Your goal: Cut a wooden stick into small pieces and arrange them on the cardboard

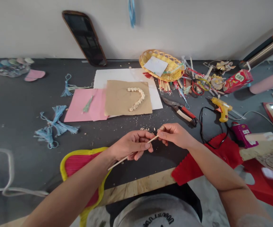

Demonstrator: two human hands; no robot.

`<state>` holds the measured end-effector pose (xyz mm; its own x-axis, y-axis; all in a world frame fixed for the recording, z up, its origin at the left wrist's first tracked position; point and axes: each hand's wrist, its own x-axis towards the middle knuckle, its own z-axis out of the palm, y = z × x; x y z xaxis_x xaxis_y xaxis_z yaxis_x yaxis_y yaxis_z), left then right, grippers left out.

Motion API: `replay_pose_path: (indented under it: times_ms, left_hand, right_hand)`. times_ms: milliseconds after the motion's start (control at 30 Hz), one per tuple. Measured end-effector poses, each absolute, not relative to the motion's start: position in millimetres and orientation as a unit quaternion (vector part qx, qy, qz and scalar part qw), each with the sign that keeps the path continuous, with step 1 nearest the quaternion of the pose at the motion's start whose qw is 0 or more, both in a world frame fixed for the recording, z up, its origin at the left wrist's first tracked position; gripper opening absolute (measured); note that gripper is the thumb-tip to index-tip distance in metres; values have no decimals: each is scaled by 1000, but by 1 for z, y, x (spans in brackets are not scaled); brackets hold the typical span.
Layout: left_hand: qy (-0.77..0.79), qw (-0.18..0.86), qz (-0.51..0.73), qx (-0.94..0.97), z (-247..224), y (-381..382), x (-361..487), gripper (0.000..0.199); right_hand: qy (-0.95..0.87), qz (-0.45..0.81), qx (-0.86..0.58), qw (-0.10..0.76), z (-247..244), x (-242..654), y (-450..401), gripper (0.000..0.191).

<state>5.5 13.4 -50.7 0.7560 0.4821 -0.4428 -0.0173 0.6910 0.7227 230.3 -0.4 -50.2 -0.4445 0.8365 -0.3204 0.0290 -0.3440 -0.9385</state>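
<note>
In the head view, a dark surface (15, 104) runs along a pale wall (32, 28), with a phone (85, 39) leaning against the wall at the far left. A yellow basket (143, 61) sits at the far middle, close to the wall. In front of it lies a brown card (114, 99) bearing a curved row of small pale pieces (143, 97), overlapping a white sheet (117, 74) and pink paper (78, 104). Blue tassels (58, 119) lie to the left. To the right are pliers (186, 115), a yellow glue gun (223, 110) and, farther off, a red juice box (238, 80). A red cloth (223, 149) lies at the near right.

At the near middle, the left hand (134, 143) has its grip half closed around a thin pale stick (117, 163), the thumb pressing on it. The stick slants from near left up to the right hand (175, 135), whose grip pinches its far end between thumb and fingers. Small cut bits (146, 129) lie just beyond the hands.
</note>
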Motion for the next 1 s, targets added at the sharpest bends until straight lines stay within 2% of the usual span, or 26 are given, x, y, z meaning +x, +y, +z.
replay_pose_path:
  times_ms: [167, 400, 667, 833, 900, 1000]
  left_hand:
    - [310, 863, 161, 366, -51, 12, 5, 35]
    - [305, 851, 168, 393, -47, 9, 3, 27]
    - [307, 846, 202, 387, -50, 11, 5, 30]
    - [282, 866, 206, 358, -54, 12, 6, 30]
    - [280, 869, 221, 343, -55, 12, 4, 30]
    - [281, 867, 250, 326, -56, 13, 0, 30]
  right_hand:
    - [-451, 720, -402, 340, -54, 227, -3, 32]
    - [-415, 757, -356, 358, -61, 225, -5, 26]
    - [-407, 751, -350, 386, -62, 220, -4, 25]
    - [-537, 660, -374, 369, -58, 229, -1, 28]
    - [-608, 560, -423, 371, -56, 236, 2, 29]
    - [-690, 338, -512, 384, -55, 251, 10, 21]
